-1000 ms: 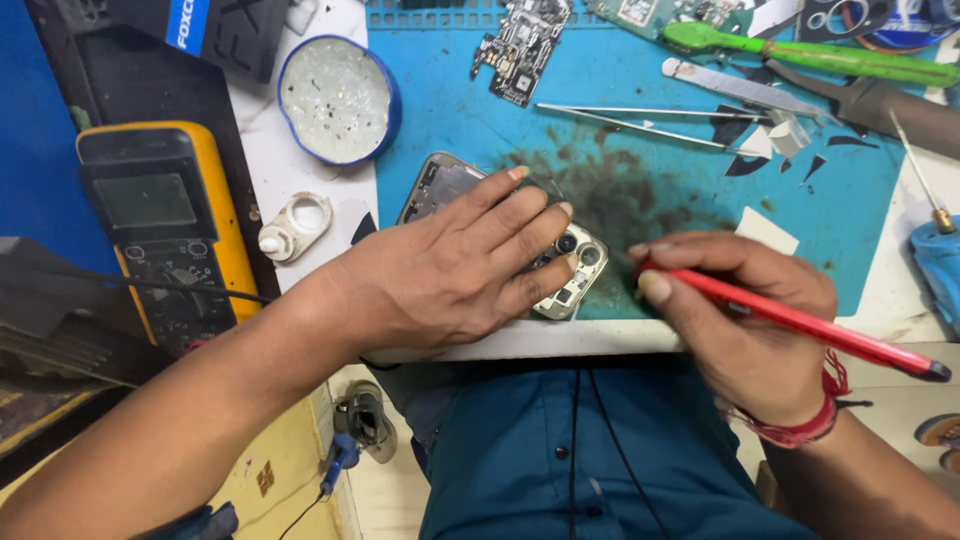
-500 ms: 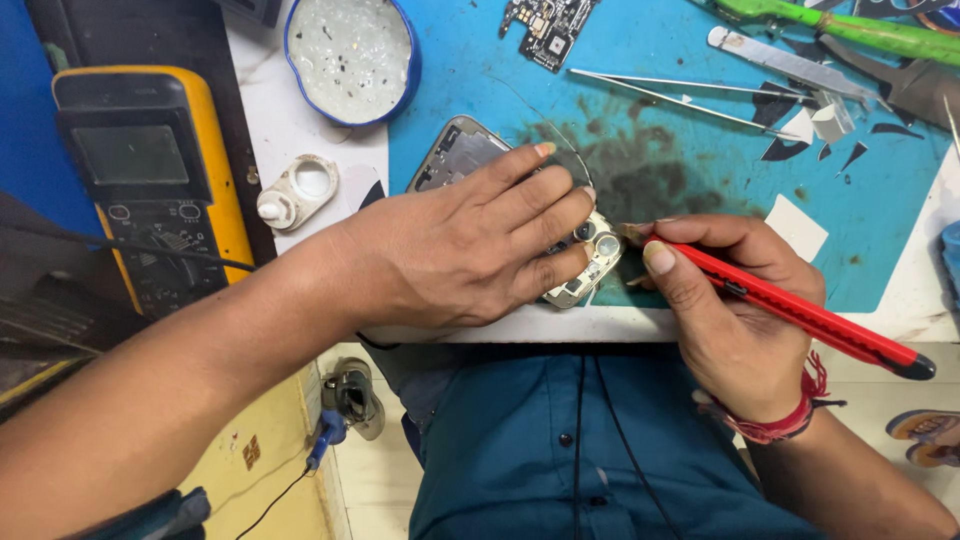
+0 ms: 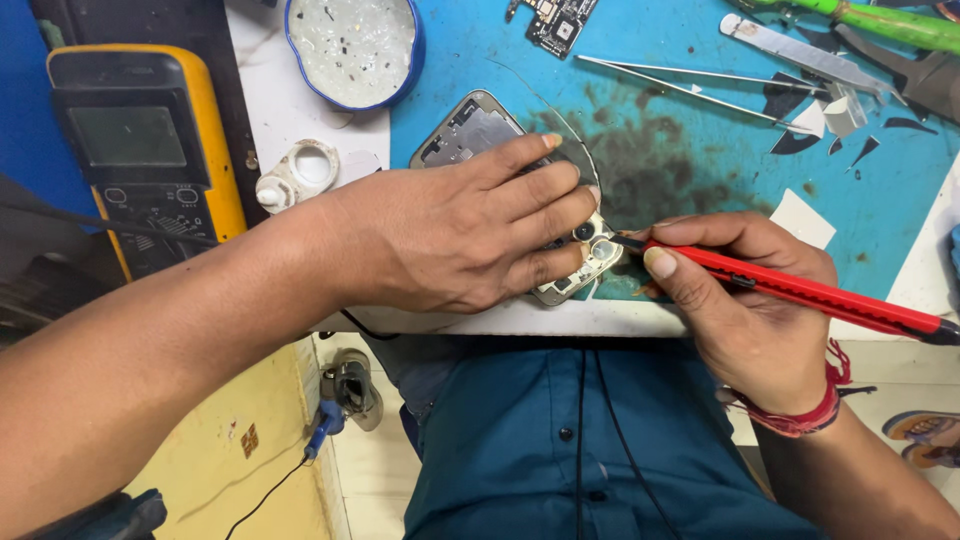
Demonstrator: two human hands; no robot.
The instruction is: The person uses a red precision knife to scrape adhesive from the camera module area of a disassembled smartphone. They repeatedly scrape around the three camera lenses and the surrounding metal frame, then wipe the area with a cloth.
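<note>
An opened phone frame (image 3: pixel 470 130) lies on the blue work mat (image 3: pixel 700 150), its camera end near the table's front edge. My left hand (image 3: pixel 450 235) lies flat over it, fingers spread, pressing it down. My right hand (image 3: pixel 745 310) grips a slim red tool (image 3: pixel 810 295) like a pen. The tool's dark tip touches the phone's camera corner (image 3: pixel 598 245), just beside my left fingertips.
A yellow multimeter (image 3: pixel 140 150) lies at the left. A blue round dish (image 3: pixel 352 45) with tiny parts and a white tape ring (image 3: pixel 300 172) sit behind my left hand. Tweezers (image 3: pixel 690 85), a circuit board (image 3: pixel 555 20), a metal pry tool (image 3: pixel 800 50) and a green-handled tool (image 3: pixel 880 22) lie on the mat's far side.
The view has drifted, so everything sits higher in frame. My right hand brought the red tool's tip in against the phone's camera corner. My left hand stays pressed on the phone.
</note>
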